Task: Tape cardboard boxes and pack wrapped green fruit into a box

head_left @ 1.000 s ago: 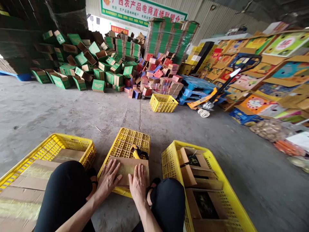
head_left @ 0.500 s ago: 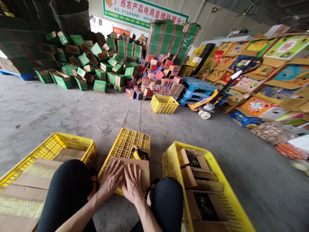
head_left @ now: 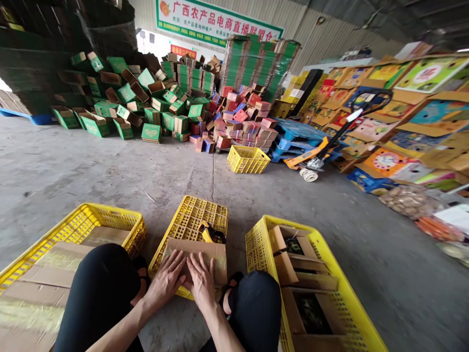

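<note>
Between my knees a closed cardboard box (head_left: 216, 254) rests on an upturned yellow crate (head_left: 194, 212). My left hand (head_left: 169, 274) lies flat on the left of the box top, fingers stretched out. Beside it, my right hand (head_left: 201, 278) is spread over the middle of the same box, thumbs close together. Clear tape shows on the box's right part. A yellow and black tape dispenser (head_left: 209, 232) lies on the crate just behind the box. Much of the box's near side is hidden by my hands.
On my left a yellow crate (head_left: 137, 226) holds taped cardboard boxes (head_left: 54, 276). On my right another yellow crate (head_left: 331, 254) holds open boxes (head_left: 311, 313) with dark contents. Farther off are a yellow crate (head_left: 248, 160), a pallet jack (head_left: 315, 159) and heaped green cartons (head_left: 151, 131).
Both hands have slid slightly toward me across the box top, staying flat on it. The view has shifted a little; the box and tape dispenser stay in place.
</note>
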Tool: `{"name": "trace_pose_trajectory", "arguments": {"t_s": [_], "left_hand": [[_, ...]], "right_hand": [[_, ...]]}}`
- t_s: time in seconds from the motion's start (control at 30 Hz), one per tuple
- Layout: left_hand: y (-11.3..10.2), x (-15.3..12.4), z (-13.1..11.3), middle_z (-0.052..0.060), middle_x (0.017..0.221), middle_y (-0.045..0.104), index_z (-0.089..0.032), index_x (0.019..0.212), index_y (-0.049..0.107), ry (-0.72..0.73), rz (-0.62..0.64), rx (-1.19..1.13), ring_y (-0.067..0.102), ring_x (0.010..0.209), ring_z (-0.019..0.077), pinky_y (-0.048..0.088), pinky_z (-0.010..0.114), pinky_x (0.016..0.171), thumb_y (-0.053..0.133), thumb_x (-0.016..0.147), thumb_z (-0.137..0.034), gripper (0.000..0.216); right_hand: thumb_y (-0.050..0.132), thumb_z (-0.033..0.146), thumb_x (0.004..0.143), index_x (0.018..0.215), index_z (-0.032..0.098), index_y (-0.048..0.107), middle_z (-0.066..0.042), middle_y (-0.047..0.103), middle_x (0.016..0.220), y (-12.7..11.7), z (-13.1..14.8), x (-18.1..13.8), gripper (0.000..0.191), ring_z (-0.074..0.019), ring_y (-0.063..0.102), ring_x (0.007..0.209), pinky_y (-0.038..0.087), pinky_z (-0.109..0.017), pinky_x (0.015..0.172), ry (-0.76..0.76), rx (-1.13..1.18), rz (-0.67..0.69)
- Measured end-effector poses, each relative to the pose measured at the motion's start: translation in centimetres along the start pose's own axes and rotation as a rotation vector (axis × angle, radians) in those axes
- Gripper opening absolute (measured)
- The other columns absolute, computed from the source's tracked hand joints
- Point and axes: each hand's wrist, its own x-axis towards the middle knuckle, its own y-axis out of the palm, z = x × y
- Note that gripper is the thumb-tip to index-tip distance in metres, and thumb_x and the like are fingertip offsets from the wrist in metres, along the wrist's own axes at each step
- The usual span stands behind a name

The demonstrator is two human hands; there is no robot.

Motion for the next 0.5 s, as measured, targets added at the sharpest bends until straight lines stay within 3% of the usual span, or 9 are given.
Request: {"name": "trace_pose_trajectory", "arguments": {"t_s": [0.17, 0.5], "left_hand": [[0.16, -0.70, -0.30, 0.011, 0.167, 0.043, -0.026, 0.167, 0.031, 0.016, 0.015, -0.014, 0.041, 0.153, 0.0347, 0.042, 0.051, 0.121, 0.050, 0.104, -0.036, 0.067], [-0.09, -0.78, 0.24, 0.010, 0.164, 0.047, -0.026, 0.166, 0.032, 0.028, 0.028, -0.036, 0.044, 0.152, 0.0328, 0.046, 0.049, 0.119, 0.052, 0.104, -0.037, 0.066]], "right_hand": [[0.057, 0.023, 0.101, 0.159, 0.031, 0.046, -0.006, 0.053, 0.159, 0.33, 0.02, -0.35, 0.059, -0.0340, 0.039, 0.155, 0.022, -0.074, 0.125, 0.003, 0.069, -0.031], [0.054, 0.015, 0.099, 0.152, 0.025, 0.056, -0.006, 0.059, 0.153, -0.03, 0.54, -0.12, 0.054, -0.0315, 0.047, 0.150, 0.035, -0.062, 0.125, -0.031, 0.039, -0.045]]}}
